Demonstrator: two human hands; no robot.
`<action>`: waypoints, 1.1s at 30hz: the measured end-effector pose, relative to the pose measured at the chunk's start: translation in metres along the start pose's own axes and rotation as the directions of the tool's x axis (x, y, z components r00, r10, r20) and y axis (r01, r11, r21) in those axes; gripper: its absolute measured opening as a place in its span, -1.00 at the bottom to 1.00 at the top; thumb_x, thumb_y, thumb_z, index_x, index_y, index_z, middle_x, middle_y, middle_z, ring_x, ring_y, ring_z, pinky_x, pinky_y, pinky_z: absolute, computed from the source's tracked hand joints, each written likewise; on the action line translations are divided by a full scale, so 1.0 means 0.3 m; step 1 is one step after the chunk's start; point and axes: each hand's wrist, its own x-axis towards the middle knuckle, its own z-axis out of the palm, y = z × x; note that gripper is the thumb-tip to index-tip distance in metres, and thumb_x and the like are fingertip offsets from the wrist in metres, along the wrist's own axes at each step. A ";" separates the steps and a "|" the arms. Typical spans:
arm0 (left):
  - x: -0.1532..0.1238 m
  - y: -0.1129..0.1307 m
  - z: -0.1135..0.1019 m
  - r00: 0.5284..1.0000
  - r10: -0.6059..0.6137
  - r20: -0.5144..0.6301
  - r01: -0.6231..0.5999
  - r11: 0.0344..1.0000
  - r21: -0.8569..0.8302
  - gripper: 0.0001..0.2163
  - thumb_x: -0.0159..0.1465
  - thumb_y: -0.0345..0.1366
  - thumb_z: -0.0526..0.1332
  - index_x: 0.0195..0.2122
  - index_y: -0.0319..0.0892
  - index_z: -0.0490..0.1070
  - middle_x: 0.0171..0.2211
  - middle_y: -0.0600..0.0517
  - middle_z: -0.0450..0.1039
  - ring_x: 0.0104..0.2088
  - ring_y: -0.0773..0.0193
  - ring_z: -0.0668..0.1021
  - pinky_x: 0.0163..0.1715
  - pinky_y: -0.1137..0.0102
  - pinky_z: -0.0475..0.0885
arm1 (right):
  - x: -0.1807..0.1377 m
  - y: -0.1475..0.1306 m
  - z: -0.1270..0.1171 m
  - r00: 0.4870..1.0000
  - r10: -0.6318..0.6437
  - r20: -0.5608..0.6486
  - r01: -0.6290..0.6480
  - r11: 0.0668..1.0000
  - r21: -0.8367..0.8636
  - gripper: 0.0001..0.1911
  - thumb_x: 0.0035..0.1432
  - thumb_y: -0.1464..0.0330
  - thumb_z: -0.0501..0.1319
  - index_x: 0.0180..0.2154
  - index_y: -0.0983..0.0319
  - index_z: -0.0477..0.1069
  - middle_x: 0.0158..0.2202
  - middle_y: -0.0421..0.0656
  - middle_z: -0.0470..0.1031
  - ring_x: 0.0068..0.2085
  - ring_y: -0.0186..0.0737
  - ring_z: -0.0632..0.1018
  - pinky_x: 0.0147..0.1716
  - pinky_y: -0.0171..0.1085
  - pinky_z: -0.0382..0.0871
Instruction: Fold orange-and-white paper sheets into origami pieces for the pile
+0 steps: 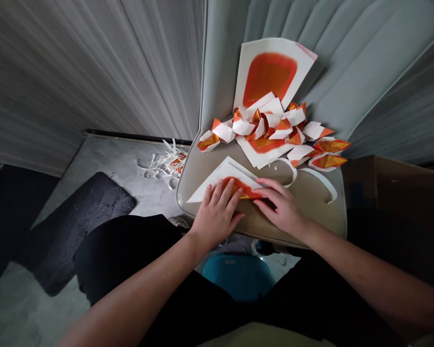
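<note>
A white sheet of paper with an orange patch [222,177] lies folded into a triangle on the grey chair seat [311,193]. My left hand [217,212] lies flat on it, fingers stretched out over the orange part. My right hand [280,202] presses on the sheet's right end, fingers extended along the fold. Behind them sits a pile of several folded orange-and-white paper pieces [275,127]. An unfolded sheet with a large orange patch [271,72] leans against the chair back.
White paper strips [162,164] lie on the grey floor left of the chair. A dark mat [75,221] is on the floor at left. A teal round object [238,274] sits under the seat's front edge. A brown box [394,188] stands at right.
</note>
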 end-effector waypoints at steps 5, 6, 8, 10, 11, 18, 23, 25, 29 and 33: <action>0.003 -0.007 0.009 1.000 -0.005 -0.013 0.005 1.000 0.009 -0.39 0.50 0.05 0.02 0.48 -0.16 0.13 0.50 -0.19 -0.01 0.48 -0.18 0.15 0.41 -0.12 0.17 | 0.001 -0.005 -0.001 1.000 -0.007 -0.017 0.006 1.000 -0.015 -0.74 0.33 0.41 0.26 0.04 0.10 0.48 0.17 -0.01 0.48 0.14 0.01 0.56 0.12 0.10 0.53; 0.003 -0.009 0.009 1.000 -0.007 -0.011 0.007 1.000 0.007 -0.39 0.50 0.04 0.03 0.47 -0.16 0.14 0.50 -0.19 0.00 0.48 -0.19 0.15 0.41 -0.12 0.17 | 0.000 -0.005 -0.001 1.000 -0.006 -0.019 0.006 1.000 -0.016 -0.73 0.33 0.41 0.26 0.04 0.10 0.48 0.17 -0.01 0.48 0.13 0.01 0.56 0.13 0.10 0.53; 0.005 -0.011 0.010 1.000 -0.006 -0.009 0.006 1.000 0.007 -0.39 0.49 0.03 0.05 0.47 -0.16 0.14 0.50 -0.19 0.00 0.48 -0.19 0.15 0.41 -0.12 0.17 | -0.001 -0.005 0.000 1.000 -0.006 -0.019 0.006 1.000 -0.018 -0.73 0.33 0.41 0.26 0.05 0.08 0.48 0.16 -0.03 0.48 0.14 0.01 0.56 0.13 0.10 0.52; 0.006 -0.012 0.011 1.000 -0.004 -0.008 0.005 1.000 0.011 -0.39 0.49 0.02 0.05 0.47 -0.16 0.14 0.50 -0.19 0.00 0.48 -0.19 0.15 0.41 -0.11 0.17 | 0.000 -0.004 0.000 1.000 -0.006 -0.014 0.005 1.000 -0.023 -0.73 0.33 0.40 0.26 0.05 0.08 0.48 0.15 -0.03 0.49 0.15 0.02 0.55 0.13 0.11 0.51; 0.006 -0.012 0.012 1.000 -0.006 -0.008 0.006 1.000 0.014 -0.39 0.49 0.02 0.06 0.48 -0.15 0.13 0.50 -0.19 0.00 0.48 -0.18 0.15 0.41 -0.10 0.17 | 0.001 -0.005 -0.001 1.000 -0.005 -0.010 0.005 1.000 -0.026 -0.73 0.33 0.40 0.26 0.05 0.07 0.49 0.15 -0.03 0.50 0.14 0.02 0.56 0.13 0.11 0.51; 0.012 -0.015 0.025 1.000 -0.010 -0.020 0.009 1.000 -0.023 -0.38 0.50 0.05 0.03 0.47 -0.17 0.13 0.50 -0.20 0.01 0.48 -0.23 0.15 0.40 -0.13 0.17 | 0.008 -0.006 -0.010 1.000 -0.007 0.000 0.007 1.000 -0.029 -0.77 0.35 0.39 0.25 0.02 0.10 0.52 0.10 -0.02 0.54 0.09 -0.01 0.59 0.11 0.06 0.53; 0.015 -0.015 0.026 1.000 -0.020 -0.017 0.019 0.998 -0.058 -0.37 0.49 0.07 0.03 0.47 -0.16 0.14 0.50 -0.21 0.01 0.48 -0.24 0.14 0.41 -0.14 0.15 | 0.005 -0.006 -0.012 1.000 -0.001 0.022 0.002 0.999 -0.037 -0.74 0.35 0.38 0.24 0.05 0.09 0.51 0.13 -0.02 0.53 0.12 0.00 0.59 0.13 0.09 0.51; 0.016 -0.015 0.026 1.000 -0.024 -0.019 0.022 0.998 -0.062 -0.37 0.49 0.07 0.03 0.47 -0.15 0.14 0.50 -0.20 0.01 0.48 -0.22 0.15 0.41 -0.13 0.15 | 0.007 -0.008 -0.013 1.000 -0.008 0.011 0.008 0.999 -0.034 -0.72 0.35 0.38 0.24 0.07 0.09 0.50 0.13 -0.02 0.53 0.12 0.00 0.59 0.13 0.08 0.52; 0.017 -0.014 0.028 0.999 -0.023 -0.042 0.021 0.999 -0.047 -0.37 0.48 0.07 0.05 0.46 -0.16 0.16 0.50 -0.20 0.04 0.47 -0.23 0.17 0.40 -0.13 0.17 | 0.011 -0.015 -0.024 0.999 -0.042 -0.024 0.041 0.998 -0.037 -0.69 0.35 0.42 0.23 0.09 0.10 0.47 0.12 -0.01 0.53 0.10 -0.03 0.59 0.11 0.03 0.54; 0.019 -0.015 0.030 0.998 -0.013 -0.067 0.010 0.999 -0.041 -0.36 0.47 0.08 0.07 0.47 -0.16 0.15 0.49 -0.22 0.05 0.46 -0.26 0.19 0.38 -0.13 0.19 | 0.022 -0.024 -0.048 0.992 -0.121 -0.020 0.118 0.986 -0.114 -0.67 0.32 0.42 0.24 0.10 0.12 0.47 0.12 0.01 0.53 0.13 0.03 0.56 0.12 0.07 0.53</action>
